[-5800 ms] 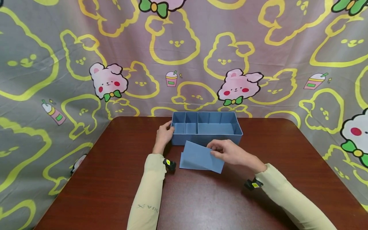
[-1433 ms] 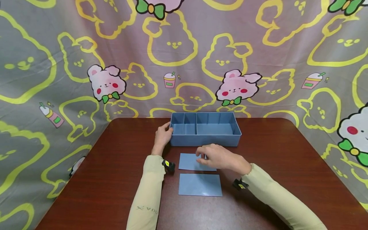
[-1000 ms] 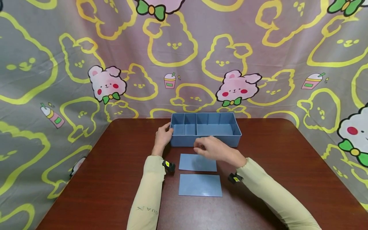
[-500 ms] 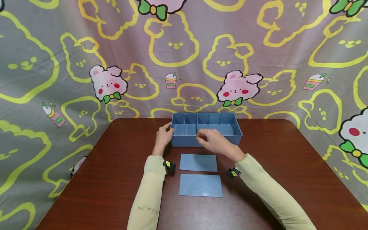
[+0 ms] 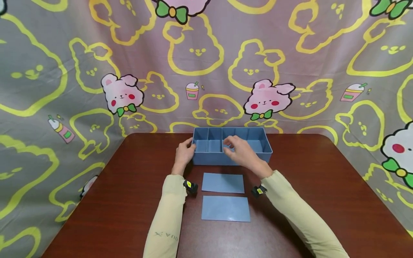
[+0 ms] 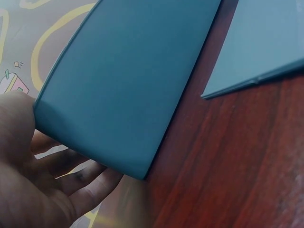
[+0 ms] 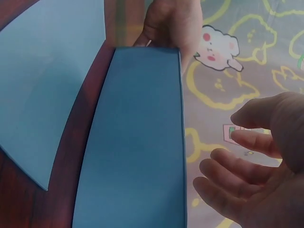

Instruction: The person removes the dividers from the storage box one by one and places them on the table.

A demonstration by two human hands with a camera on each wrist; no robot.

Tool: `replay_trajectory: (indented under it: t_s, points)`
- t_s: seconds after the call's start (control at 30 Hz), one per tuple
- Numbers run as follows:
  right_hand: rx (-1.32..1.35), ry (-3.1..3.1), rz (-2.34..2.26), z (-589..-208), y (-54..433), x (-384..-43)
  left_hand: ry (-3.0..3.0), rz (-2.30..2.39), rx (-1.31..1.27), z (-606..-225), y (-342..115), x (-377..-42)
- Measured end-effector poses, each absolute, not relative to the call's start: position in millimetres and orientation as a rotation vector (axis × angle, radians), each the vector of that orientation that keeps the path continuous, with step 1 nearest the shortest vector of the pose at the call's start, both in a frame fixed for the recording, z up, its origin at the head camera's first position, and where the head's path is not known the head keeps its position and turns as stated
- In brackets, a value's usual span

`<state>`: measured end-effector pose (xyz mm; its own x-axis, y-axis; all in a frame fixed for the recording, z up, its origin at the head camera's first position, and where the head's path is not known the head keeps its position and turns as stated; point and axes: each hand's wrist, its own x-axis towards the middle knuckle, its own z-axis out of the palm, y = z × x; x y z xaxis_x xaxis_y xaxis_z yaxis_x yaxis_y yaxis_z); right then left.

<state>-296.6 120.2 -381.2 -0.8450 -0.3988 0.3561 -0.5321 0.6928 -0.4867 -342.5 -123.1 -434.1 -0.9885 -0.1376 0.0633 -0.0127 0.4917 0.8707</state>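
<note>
A blue divided storage box (image 5: 209, 158) stands near the table's far edge, with two narrow compartments on its left and a wide one on its right. At its left end my left hand (image 5: 184, 154) grips the wall, the thumb by the front corner and the fingers along the end, as the left wrist view shows on the box (image 6: 123, 80). My right hand (image 5: 240, 152) hovers over the wide compartment near the divider, holding nothing; its fingers are loosely bent and spread in the right wrist view. Two flat blue panels, a far panel (image 5: 223, 183) and a near panel (image 5: 226, 208), lie before the box.
The dark red-brown table (image 5: 129, 208) has rounded far corners. Right behind it hangs a patterned curtain (image 5: 145, 53), close to the box's back. Bare tabletop shows on both sides of the box.
Earlier my right hand held a panel over another one; both now lie flat, apart. Since then the right hand has risen from the far panel to over the box, fingers spreading. The left hand stays.
</note>
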Motion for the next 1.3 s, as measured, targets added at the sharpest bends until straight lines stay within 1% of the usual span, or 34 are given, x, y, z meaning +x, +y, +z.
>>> replay_trajectory:
  t_s: [0.83,1.3]
  points:
    - [0.527,-2.792,0.988,-399.5,121.0,-326.7,-2.617,-1.496,0.147,-429.7,-122.8,-344.5]
    - [0.425,-2.895,1.027,-402.8,110.0,-336.9,-2.609,-1.492,0.128,-433.1,-123.7,-343.6]
